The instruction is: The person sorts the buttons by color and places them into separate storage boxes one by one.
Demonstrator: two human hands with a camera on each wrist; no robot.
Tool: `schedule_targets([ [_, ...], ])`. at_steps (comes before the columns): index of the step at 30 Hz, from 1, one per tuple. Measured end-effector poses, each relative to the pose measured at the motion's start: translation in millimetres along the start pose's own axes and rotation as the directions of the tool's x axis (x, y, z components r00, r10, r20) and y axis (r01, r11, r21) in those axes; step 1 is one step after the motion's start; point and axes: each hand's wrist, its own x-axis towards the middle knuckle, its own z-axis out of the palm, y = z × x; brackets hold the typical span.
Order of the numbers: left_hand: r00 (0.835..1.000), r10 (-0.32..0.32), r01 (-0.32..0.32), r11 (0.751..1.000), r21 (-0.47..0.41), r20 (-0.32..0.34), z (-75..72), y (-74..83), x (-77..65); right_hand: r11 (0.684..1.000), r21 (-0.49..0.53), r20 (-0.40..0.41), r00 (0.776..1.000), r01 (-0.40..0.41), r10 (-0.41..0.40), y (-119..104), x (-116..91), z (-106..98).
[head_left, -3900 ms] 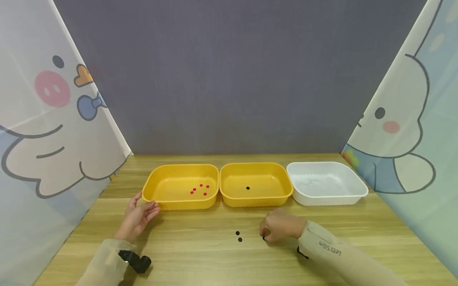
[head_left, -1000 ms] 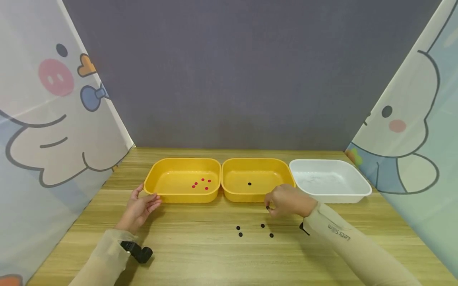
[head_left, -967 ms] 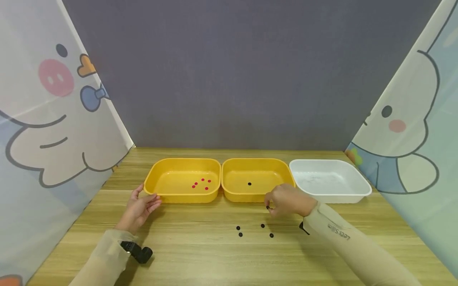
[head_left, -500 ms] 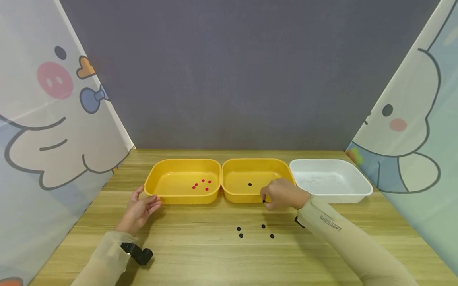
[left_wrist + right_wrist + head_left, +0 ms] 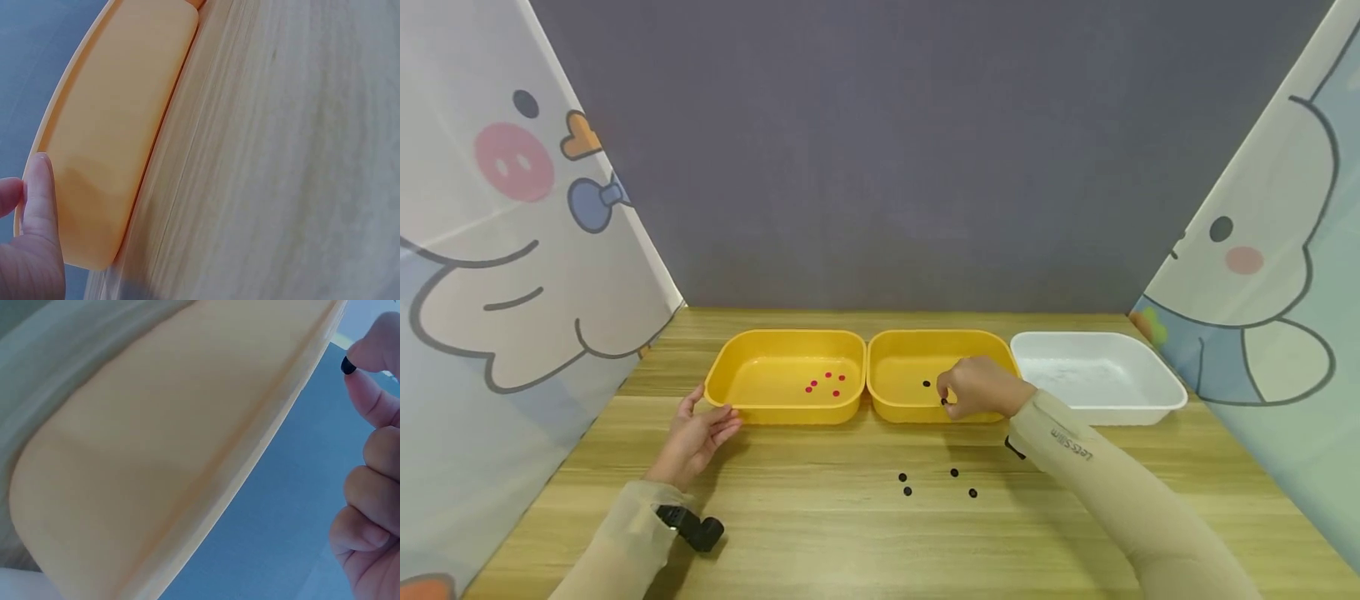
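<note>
My right hand (image 5: 981,387) is over the front part of the middle yellow tray (image 5: 895,411). Its thumb and index finger pinch a small black disc (image 5: 348,365), and the other fingers are curled in the right wrist view. Another black disc (image 5: 927,384) lies inside that tray. At the front left corner of the left yellow tray (image 5: 797,414), my left hand (image 5: 692,442) holds the rim, with the thumb (image 5: 40,194) against the outer wall. Several small red discs (image 5: 828,375) lie in the left tray's right half.
Several black discs (image 5: 954,472) are scattered on the wooden table (image 5: 820,517) in front of the middle tray. A white tray (image 5: 1120,417) completes the row on the right. Behind stands a grey panel (image 5: 895,167), with printed cartoon curtains at both sides.
From low over the table, my right hand has lifted a black disc and moved forward and left, over the middle tray's front rim. My left hand stays at the left tray's corner.
</note>
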Motion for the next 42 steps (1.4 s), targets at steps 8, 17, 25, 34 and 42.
schedule_targets([
  [8, 1.0, -0.005, 0.005, 1.0, 0.011, -0.006, -0.1, -1.3, -1.0, 0.998, 0.024, 0.069, 0.996, -0.06, 0.059, 7, 9, -7],
  [17, 1.0, 0.009, -0.009, 1.0, -0.002, 0.014, -0.5, -0.4, -0.8, 0.992, 0.055, 0.07, 0.992, -0.111, 0.107, 17, 19, -11],
  [25, 1.0, -0.003, 0.003, 1.0, -0.002, 0.006, -0.3, -0.2, -1.6, 0.988, 0.061, 0.099, 0.986, -0.144, 0.137, 27, 23, -11],
  [34, 1.0, 0.013, -0.013, 1.0, -0.011, 0.009, 0.1, 0.5, -2.5, 0.985, 0.031, 0.109, 0.98, -0.169, 0.165, 41, 30, -16],
  [42, 1.0, 0.004, -0.004, 1.0, -0.007, 0.003, 0.4, -0.8, -2.9, 0.99, 0.028, 0.086, 0.987, -0.141, 0.138, 43, 40, -25],
])
